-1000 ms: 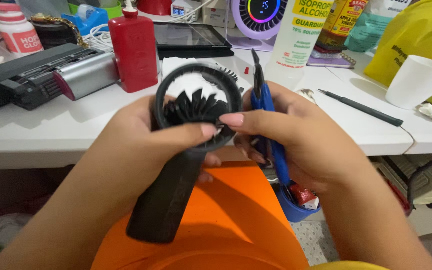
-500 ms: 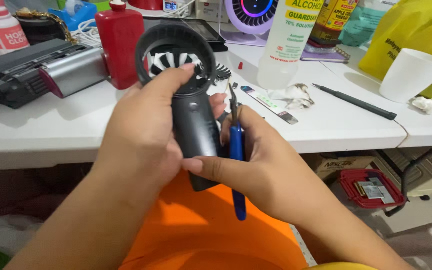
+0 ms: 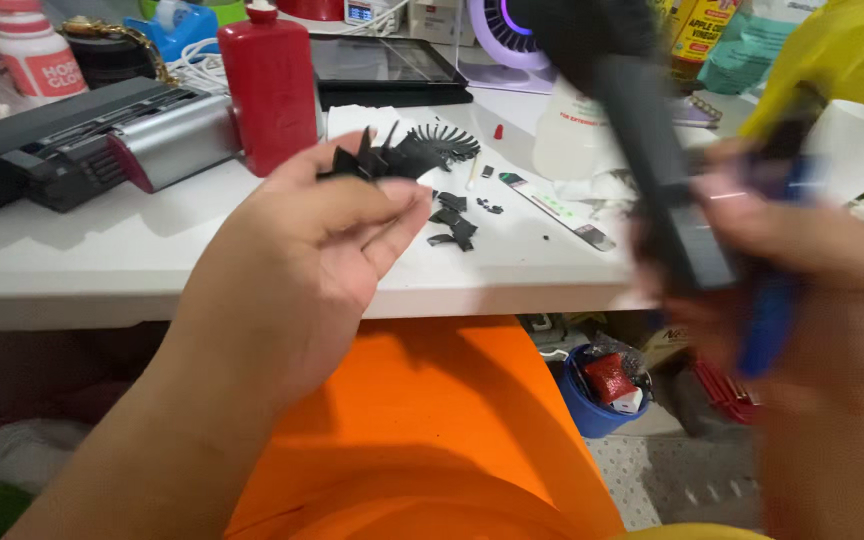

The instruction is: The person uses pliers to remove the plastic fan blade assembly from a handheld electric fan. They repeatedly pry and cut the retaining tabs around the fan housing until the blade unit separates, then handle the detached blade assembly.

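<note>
black fan body (image 3: 642, 150) — blue-handled pliers (image 3: 767, 310)

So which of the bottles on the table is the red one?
The squat red bottle with a white cap, standing beside the grey device, behind the left hand. The others are white or clear.

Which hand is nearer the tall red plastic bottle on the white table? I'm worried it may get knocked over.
Left. The left hand hangs just right of the tall red plastic bottle, palm open. The right hand, blurred, grips a black handle far off to the right.
</note>
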